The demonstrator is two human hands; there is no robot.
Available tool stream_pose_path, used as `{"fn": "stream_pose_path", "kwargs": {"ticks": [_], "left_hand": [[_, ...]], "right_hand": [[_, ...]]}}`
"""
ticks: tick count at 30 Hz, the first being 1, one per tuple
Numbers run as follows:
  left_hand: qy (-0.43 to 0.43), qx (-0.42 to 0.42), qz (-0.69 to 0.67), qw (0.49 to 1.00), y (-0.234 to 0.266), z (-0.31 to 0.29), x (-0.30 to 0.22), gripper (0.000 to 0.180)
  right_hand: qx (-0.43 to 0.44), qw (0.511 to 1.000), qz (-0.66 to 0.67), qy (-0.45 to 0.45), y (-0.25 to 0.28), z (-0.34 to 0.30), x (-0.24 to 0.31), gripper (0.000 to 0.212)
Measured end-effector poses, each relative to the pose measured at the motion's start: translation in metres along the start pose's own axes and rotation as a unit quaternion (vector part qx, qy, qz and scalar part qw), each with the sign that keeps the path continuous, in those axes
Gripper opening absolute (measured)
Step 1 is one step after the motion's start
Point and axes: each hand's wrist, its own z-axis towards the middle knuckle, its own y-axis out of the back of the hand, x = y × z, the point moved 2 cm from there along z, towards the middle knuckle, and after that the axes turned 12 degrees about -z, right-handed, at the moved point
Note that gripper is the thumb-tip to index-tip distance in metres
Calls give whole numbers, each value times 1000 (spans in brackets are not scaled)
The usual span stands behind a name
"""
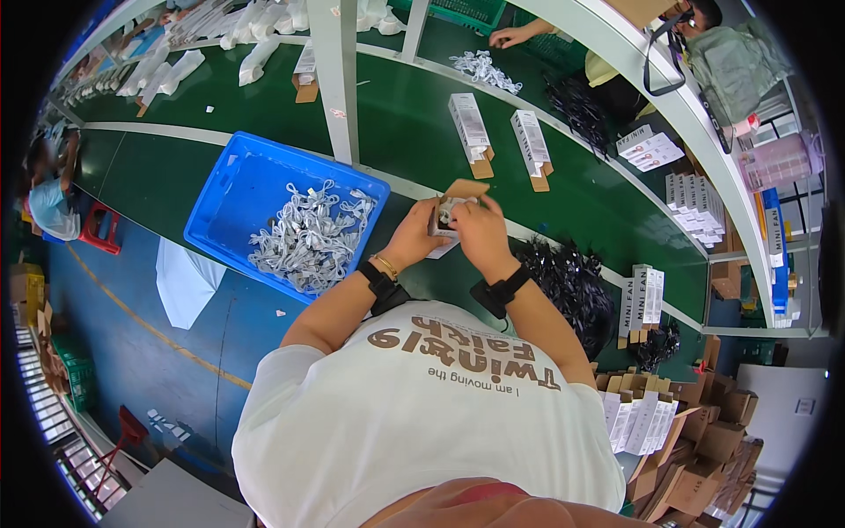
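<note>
Just right of the blue bin (242, 192), my left hand (415, 231) clamps the small open box (444, 251); my right hand (481, 232) is at its mouth, closure I cannot tell. I should brace the box, keeping the flap (466, 188) clear.

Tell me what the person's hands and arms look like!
The left hand and right hand wear no gloves. The left wristband and right wristband are black, and a gold-coloured bracelet sits by the left one. The white shirt has short sleeves.
</note>
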Motion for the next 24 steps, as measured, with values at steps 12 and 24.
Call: {"fn": "stream_pose_path", "kwargs": {"ticks": [12,24], "left_hand": [[-25,-26,3,999,-16,-21,-18,76],[-55,59,125,989,-46,-3,-29,63]], "right_hand": [[-64,997,-35,-12,32,-47,13,32],[-63,996,56,-27,34,-83,-16,46]]}}
